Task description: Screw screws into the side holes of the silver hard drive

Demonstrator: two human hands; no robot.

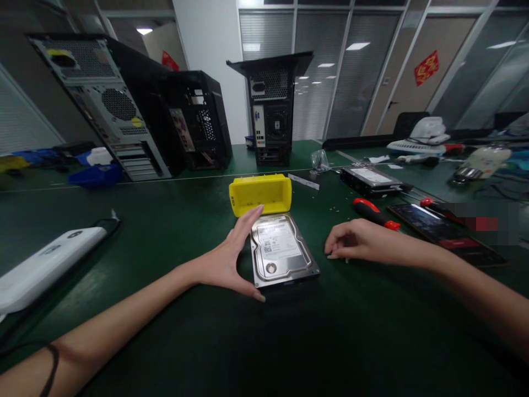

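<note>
A silver hard drive [283, 248] with a white label lies flat on the green tabletop in front of me. Around its left side curves my left hand [227, 259], thumb at the near edge and fingers at the far edge, bracing it. To the right of the drive, my right hand [351, 240] rests low at the table with its fingers curled together. Anything pinched in those fingers is too small or hidden to make out. Just behind the drive a yellow plastic bin [261, 193] faces me with its opening, a few tiny dark specks inside.
Red-and-black screwdriver [374, 212], dark phone [438, 231] and more stacked hard drives [372, 179] lie to the right. A white power strip [49, 264] is at left. Computer cases [270, 116] stand along the back. A clear plastic piece [320, 161] and paper strip [303, 182] lie beyond the bin.
</note>
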